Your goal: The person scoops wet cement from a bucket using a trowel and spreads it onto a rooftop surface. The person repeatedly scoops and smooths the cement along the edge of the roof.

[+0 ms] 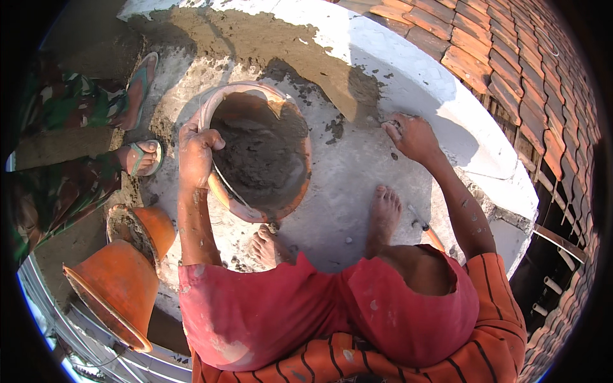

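Observation:
An orange bucket [258, 153] holding dark wet mortar stands on the pale, mortar-spattered concrete between my bare feet and a white ledge. My left hand [198, 153] grips its rim on the left side, thumb over the edge. Out to the right of the bucket, my right hand [408, 137] is by the foot of the white ledge [479, 147], fingers curled, smeared with grey; whatever they hold, if anything, is hidden.
Another person's legs in camouflage trousers [64, 191] and sandals stand at left. Two orange buckets [115, 287] lie lower left. Tiled roofing [479, 51] runs beyond the ledge. An orange hose [433, 235] lies near my right foot. Smeared mortar [255, 35] covers the top.

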`<action>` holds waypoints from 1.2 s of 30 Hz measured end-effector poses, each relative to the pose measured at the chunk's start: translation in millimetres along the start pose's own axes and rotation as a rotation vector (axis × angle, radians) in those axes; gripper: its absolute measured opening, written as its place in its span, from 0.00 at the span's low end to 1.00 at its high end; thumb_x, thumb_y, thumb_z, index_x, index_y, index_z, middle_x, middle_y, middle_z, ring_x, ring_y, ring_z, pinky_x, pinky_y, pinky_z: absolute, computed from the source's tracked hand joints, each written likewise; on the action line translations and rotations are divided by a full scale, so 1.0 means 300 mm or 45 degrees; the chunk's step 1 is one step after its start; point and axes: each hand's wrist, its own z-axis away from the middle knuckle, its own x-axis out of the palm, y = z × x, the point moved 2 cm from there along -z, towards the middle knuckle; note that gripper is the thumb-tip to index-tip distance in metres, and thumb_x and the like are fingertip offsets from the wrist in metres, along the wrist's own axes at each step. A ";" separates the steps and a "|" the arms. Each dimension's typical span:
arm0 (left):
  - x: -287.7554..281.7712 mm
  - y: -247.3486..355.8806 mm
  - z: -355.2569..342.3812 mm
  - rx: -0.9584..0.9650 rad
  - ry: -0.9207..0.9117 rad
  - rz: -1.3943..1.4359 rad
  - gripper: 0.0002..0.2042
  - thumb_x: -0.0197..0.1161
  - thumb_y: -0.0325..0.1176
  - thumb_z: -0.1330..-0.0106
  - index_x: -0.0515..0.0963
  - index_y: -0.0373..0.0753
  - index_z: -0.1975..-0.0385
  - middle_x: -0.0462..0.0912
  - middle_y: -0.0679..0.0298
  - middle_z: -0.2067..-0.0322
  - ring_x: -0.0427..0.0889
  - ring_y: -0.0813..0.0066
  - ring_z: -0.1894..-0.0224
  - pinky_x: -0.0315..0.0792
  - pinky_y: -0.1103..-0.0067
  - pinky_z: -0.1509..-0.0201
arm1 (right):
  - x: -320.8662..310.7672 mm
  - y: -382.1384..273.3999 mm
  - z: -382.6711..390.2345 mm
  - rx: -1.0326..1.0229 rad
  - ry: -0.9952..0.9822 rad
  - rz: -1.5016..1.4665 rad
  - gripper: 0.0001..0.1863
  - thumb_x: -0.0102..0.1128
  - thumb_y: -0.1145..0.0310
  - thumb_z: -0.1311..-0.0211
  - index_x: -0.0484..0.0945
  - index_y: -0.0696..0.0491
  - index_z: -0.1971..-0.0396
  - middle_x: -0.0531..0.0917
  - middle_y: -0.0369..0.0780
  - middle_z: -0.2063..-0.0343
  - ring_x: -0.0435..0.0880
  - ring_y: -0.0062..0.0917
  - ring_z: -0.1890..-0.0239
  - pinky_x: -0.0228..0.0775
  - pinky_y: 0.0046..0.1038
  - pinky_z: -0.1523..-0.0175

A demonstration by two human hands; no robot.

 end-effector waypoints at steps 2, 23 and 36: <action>-0.002 0.003 -0.002 0.001 0.016 -0.011 0.28 0.52 0.25 0.61 0.76 0.29 0.53 0.71 0.63 0.67 0.70 0.76 0.67 0.64 0.84 0.58 | -0.058 0.003 0.054 0.034 0.036 -0.006 0.17 0.53 0.55 0.39 0.79 0.52 0.60 0.82 0.48 0.68 0.80 0.45 0.63 0.71 0.42 0.56; 0.026 0.012 -0.002 0.054 -0.020 -0.012 0.29 0.50 0.24 0.61 0.76 0.31 0.51 0.72 0.68 0.77 0.66 0.82 0.77 0.62 0.87 0.70 | -0.305 -0.206 0.209 -0.228 -1.087 -1.247 0.09 0.62 0.67 0.42 0.79 0.58 0.69 0.78 0.37 0.81 0.78 0.22 0.79 0.64 0.23 0.74; 0.027 0.019 -0.021 0.082 -0.070 0.035 0.26 0.48 0.22 0.59 0.78 0.32 0.54 0.71 0.69 0.81 0.65 0.81 0.79 0.60 0.84 0.72 | -0.244 -0.151 0.258 -0.294 -0.039 0.254 0.13 0.58 0.59 0.44 0.75 0.52 0.67 0.80 0.42 0.81 0.82 0.38 0.73 0.71 0.41 0.64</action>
